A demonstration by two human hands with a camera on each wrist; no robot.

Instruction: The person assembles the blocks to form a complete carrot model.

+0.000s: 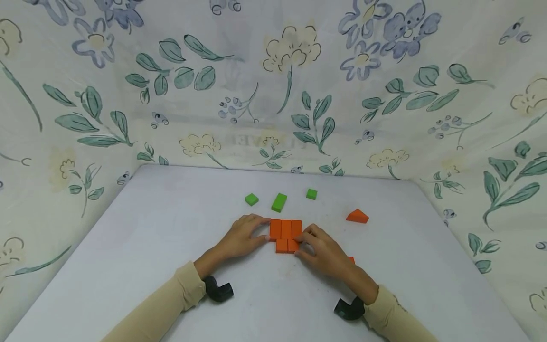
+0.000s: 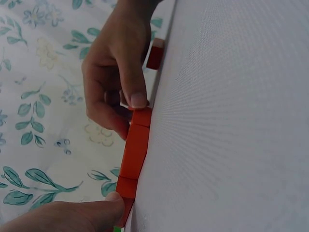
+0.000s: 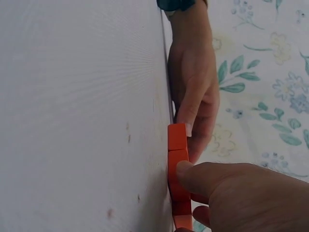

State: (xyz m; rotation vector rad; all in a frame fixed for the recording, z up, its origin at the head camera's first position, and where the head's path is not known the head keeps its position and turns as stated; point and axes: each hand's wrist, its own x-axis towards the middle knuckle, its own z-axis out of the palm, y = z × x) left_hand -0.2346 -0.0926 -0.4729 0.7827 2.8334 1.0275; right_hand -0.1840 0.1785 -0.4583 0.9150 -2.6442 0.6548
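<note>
Orange blocks lie together in the middle of the white table: an upper row of three tall blocks [image 1: 280,229] and a lower row of two small square blocks [image 1: 281,246]. My left hand [image 1: 241,236] rests against the group's left side, its fingertips at the upper corner and its thumb at the lower one. At the right side, my right hand [image 1: 325,251] pinches the right small orange block [image 1: 292,245] with curled fingers and thumb. The right wrist view shows the right thumb [image 3: 186,171] against the orange blocks [image 3: 177,137]; some of the other fingers are hidden there.
Beyond the group lie a green square block [image 1: 251,199], a longer green block [image 1: 279,203] and another small green block [image 1: 312,194]. An orange triangular block [image 1: 357,216] is at the right. Another orange piece [image 1: 351,260] shows partly behind my right wrist. Floral cloth [image 1: 273,95] surrounds the table.
</note>
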